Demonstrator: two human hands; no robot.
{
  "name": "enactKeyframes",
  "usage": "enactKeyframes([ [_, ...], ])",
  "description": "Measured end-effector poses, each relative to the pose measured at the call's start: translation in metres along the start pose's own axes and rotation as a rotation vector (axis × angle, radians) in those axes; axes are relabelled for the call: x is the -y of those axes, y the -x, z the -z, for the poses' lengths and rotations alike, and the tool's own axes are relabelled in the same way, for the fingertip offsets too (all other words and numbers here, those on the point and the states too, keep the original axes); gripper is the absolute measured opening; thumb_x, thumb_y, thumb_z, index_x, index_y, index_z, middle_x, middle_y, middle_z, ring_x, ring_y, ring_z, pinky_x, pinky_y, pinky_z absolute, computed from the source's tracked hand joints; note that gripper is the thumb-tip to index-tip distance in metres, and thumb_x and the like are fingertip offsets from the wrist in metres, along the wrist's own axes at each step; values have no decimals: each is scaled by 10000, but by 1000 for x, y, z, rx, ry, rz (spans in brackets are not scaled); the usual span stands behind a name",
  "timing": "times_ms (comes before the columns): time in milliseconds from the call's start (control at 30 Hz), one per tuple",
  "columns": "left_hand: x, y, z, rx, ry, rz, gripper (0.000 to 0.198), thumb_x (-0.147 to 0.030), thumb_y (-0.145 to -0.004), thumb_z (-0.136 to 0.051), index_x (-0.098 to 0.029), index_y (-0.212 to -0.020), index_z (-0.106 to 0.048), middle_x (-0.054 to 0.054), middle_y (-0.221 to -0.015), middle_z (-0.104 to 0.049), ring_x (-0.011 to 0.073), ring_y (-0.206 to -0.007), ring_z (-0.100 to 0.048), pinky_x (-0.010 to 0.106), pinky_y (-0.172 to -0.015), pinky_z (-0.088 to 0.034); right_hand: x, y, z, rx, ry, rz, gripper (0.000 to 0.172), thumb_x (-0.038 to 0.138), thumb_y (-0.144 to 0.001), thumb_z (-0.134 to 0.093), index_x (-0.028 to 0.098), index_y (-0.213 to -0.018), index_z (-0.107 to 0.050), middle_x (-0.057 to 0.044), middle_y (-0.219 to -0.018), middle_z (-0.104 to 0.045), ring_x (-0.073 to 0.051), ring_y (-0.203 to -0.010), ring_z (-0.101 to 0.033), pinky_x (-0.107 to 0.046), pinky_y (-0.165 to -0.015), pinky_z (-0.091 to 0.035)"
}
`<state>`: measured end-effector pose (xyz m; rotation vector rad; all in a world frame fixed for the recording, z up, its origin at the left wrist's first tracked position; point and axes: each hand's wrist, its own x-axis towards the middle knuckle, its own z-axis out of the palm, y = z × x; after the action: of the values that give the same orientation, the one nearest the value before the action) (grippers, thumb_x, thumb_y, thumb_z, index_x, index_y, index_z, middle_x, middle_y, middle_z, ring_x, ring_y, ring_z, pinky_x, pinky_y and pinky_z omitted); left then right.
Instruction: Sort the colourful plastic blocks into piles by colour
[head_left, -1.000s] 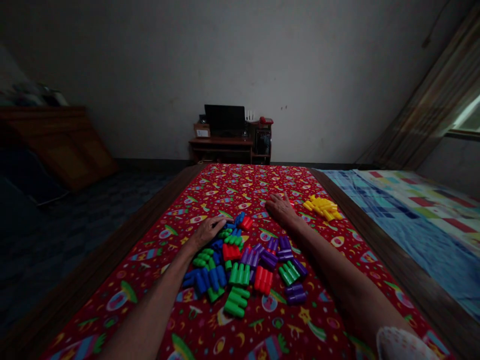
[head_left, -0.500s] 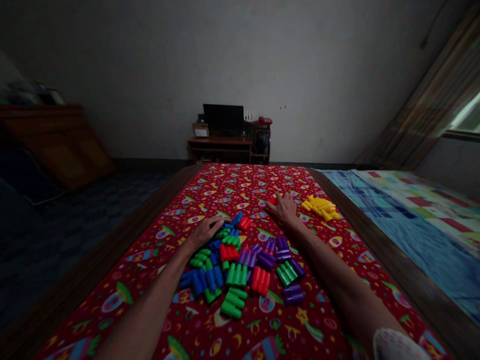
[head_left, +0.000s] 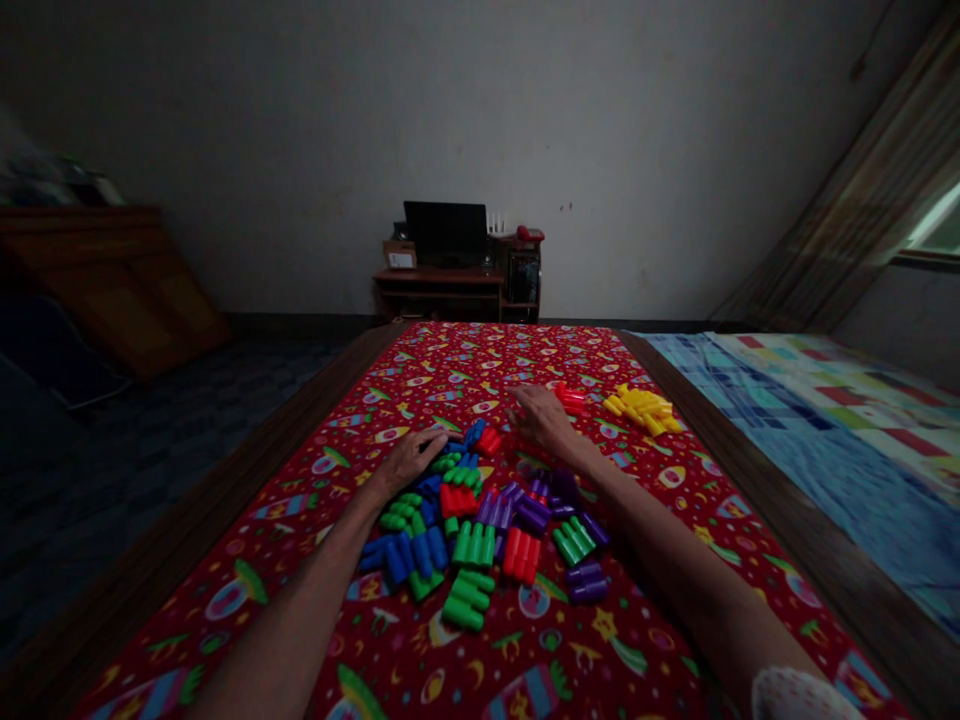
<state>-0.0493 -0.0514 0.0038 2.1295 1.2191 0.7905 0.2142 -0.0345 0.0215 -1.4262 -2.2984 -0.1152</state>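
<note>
A mixed pile of plastic toy blocks, each like joined tubes, lies on the table. My left hand [head_left: 411, 462] rests at the pile's far left edge, fingers stretched out beside the blue blocks [head_left: 474, 434] and green blocks [head_left: 401, 512]. Above the table, my right hand [head_left: 546, 420] is open with nothing seen in it, between a red block [head_left: 489, 441] at the pile's far end and separate red blocks [head_left: 571, 398] to its right. Purple blocks [head_left: 532, 514] and another red block [head_left: 522, 556] lie nearer me.
Yellow blocks [head_left: 643, 408] form their own heap at the right. A red patterned cloth [head_left: 525, 360] covers the long table. To the right is a bed with a blue and patchwork cover [head_left: 750, 420]. A desk with a monitor [head_left: 445, 232] stands against the far wall.
My right hand has let go of a red block, leaving it beside the yellow heap, and has moved left toward the pile. My left hand has hardly moved.
</note>
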Motion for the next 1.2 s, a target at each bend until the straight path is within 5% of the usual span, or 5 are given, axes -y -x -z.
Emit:
enactKeyframes([
  [200,-6,0,1,-4,-5,-11,582,-621,-843,-382,-187,-984,-742,76,-1049,-740,270,-996,-662,351,-903,-492,30,8,-28,165,-76,193,303,341,-898,-549,145,-1109,-643,-122,-967,-682,-193,-881,-594,-275,-770,-424],
  [667,-5,0,1,-7,-2,-2,591,-646,-828,-391,-197,-973,-747,73,-1036,-743,270,-1023,-653,348,-925,-482,-78,17,-5,23,122,-115,352,223,-899,-499,180,-1237,-590,-161,-1284,-570,-299,-1300,-391,-514,-1066,-262],
  [833,-2,-1,1,-6,-19,-4,598,-645,-835,-381,-191,-976,-743,77,-1050,-739,274,-1019,-657,348,-922,-484,-49,7,11,-72,-19,-27,335,240,-907,-488,130,-1199,-609,-181,-1194,-616,-265,-1151,-525,-399,-981,-370],
  [967,1,-1,0,3,-27,-8,598,-641,-842,-372,-190,-981,-740,82,-1078,-731,274,-1012,-661,349,-915,-490,0,3,14,123,-195,170,351,250,-920,-477,131,-1229,-595,-118,-950,-689,-182,-832,-614,-279,-764,-432],
  [1200,0,-2,0,9,-30,-24,586,-607,-851,-366,-174,-978,-740,88,-1074,-731,272,-1012,-659,352,-937,-479,33,8,22,297,-221,317,205,198,-848,-596,167,-1030,-684,-83,-917,-675,-146,-774,-586,-230,-675,-387],
])
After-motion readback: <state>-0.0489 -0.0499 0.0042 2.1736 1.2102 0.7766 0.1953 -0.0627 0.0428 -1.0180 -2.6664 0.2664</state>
